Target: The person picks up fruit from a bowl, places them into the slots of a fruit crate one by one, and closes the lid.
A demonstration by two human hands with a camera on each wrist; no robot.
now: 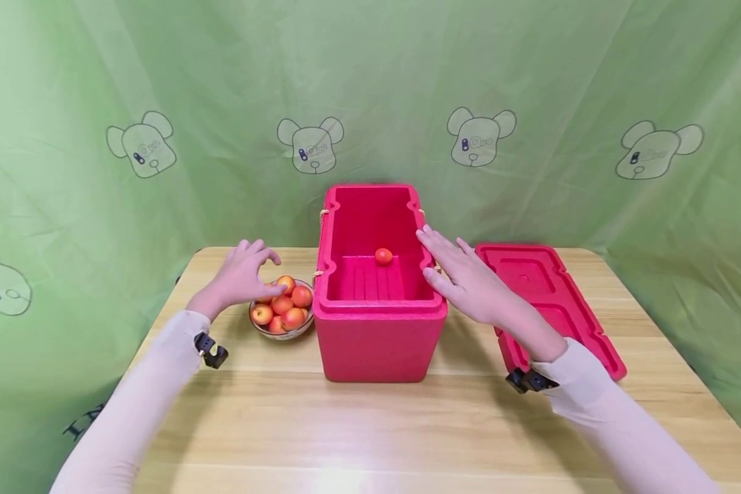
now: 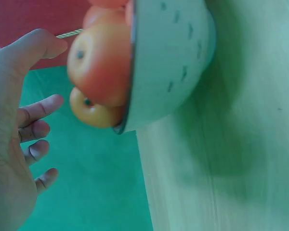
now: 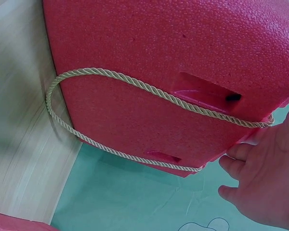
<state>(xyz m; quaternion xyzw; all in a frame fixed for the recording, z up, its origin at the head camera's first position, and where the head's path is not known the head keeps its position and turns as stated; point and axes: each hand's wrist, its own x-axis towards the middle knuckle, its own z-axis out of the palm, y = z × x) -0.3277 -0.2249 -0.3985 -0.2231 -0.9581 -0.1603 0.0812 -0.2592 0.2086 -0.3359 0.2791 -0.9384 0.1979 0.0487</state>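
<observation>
My left hand [image 1: 242, 276] hovers over a bowl [image 1: 286, 335] heaped with several orange-red round fruits [image 1: 293, 318], its thumb close to the top ones. In the left wrist view the fingers [image 2: 41, 108] are spread and slightly bent beside the fruits [image 2: 98, 62], with nothing between them. A red foam box [image 1: 379, 346] stands open beside the bowl, and one small red-orange fruit [image 1: 383, 256] lies on its floor. My right hand [image 1: 469, 278] rests on the box's right rim with fingers extended. Seen from the right wrist, a twisted cord [image 3: 154, 90] hangs along the box's side.
The red lid [image 1: 556, 312] lies flat on the wooden table [image 1: 272, 425], right of the box. A green curtain [image 1: 383, 62] with printed bear heads hangs behind and at both sides of the table.
</observation>
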